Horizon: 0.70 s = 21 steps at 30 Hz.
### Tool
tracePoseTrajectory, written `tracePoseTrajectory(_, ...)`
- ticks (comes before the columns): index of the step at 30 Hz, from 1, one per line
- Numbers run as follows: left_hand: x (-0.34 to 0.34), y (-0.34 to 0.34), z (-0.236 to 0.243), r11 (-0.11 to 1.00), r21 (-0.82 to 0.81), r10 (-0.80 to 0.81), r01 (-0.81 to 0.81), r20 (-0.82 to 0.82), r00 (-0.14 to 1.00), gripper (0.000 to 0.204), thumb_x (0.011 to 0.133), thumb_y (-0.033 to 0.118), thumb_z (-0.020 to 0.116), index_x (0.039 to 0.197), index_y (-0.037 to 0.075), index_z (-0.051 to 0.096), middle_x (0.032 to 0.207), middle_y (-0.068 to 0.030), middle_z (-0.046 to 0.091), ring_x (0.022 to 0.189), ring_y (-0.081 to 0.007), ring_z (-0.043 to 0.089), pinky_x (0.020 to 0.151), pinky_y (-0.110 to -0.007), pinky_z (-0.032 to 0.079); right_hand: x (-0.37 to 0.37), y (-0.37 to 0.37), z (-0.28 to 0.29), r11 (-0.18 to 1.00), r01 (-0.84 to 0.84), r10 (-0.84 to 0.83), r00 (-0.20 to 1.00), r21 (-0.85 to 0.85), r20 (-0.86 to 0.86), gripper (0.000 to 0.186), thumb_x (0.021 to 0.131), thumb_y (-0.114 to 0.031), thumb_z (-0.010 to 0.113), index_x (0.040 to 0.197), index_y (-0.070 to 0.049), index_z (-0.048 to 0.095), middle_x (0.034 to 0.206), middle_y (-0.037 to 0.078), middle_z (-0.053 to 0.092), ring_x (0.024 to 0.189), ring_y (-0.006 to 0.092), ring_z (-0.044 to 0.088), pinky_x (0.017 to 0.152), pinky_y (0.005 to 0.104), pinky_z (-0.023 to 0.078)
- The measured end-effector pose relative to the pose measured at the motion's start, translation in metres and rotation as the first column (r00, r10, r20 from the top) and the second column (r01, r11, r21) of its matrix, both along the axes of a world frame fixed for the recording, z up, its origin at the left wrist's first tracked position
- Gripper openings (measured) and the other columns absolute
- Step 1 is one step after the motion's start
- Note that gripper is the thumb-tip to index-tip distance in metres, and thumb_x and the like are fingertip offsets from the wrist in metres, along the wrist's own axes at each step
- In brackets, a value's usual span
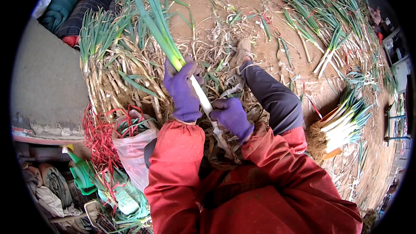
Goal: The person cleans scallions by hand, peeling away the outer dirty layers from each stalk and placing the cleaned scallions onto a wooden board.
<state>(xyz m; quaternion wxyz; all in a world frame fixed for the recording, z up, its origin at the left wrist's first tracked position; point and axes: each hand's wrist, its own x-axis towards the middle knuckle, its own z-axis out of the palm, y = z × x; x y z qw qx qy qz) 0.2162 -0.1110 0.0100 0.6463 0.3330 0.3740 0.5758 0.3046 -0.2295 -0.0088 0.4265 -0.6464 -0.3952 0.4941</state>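
Observation:
A long green onion [201, 97] slants across in front of me, its green leaves pointing to the far left and its white stalk toward my lap. My left hand [182, 90], in a purple glove, is wrapped round it where the green turns white. Lower down, my right hand [232, 115], also gloved in purple, is closed at the white stalk near its lower end. Its fingertips are partly hidden, so I cannot tell whether they pinch the stalk itself or its outer skin. Pale, ragged skin [221, 141] hangs below that hand.
Untrimmed green onions [97, 76] lie heaped at left, with more at far right [323, 13]. A cleaned, rooted bundle [342, 132] rests at right. Red ties [102, 138] and a whitish plastic bag [136, 147] are at my left. Dry peelings [212, 47] litter the floor.

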Motion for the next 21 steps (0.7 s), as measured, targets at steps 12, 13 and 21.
tracePoseTrajectory(12,-0.011,0.004,0.009,0.997,-0.057,-0.040,0.043,0.044,0.998,0.035,0.077,0.000,0.063,0.110,0.006,0.054,0.090,-0.0072,0.063,0.061,-0.0136,0.059,0.046,-0.027,0.054,0.025,-0.009,0.011,0.977,-0.181,0.100,0.855,-0.113,-0.509,0.017,0.072,-0.006,0.070,0.086,0.003,0.066,0.074,0.004,0.064,0.056,0.0071,0.057,0.049,0.0228,0.044)
tracePoseTrajectory(13,-0.010,0.005,0.008,0.998,-0.046,-0.047,0.050,0.061,0.997,0.035,0.077,0.000,0.063,0.110,0.006,0.054,0.090,-0.0073,0.063,0.061,-0.0139,0.059,0.047,-0.027,0.054,0.022,-0.009,0.008,0.979,-0.194,0.159,0.913,-0.058,-0.375,0.016,0.072,-0.005,0.069,0.086,0.003,0.066,0.072,0.004,0.063,0.057,0.0074,0.057,0.049,0.0229,0.044)
tracePoseTrajectory(21,-0.020,0.022,-0.003,0.991,-0.065,-0.109,0.115,0.093,0.990,0.031,0.076,0.004,0.063,0.106,0.005,0.053,0.086,-0.0092,0.063,0.060,-0.0160,0.057,0.043,-0.027,0.048,0.030,-0.041,-0.022,0.935,-0.310,0.306,0.951,0.173,0.050,0.015,0.077,-0.008,0.058,0.087,-0.004,0.067,0.067,0.010,0.061,0.054,0.0087,0.057,0.045,0.0263,0.044)
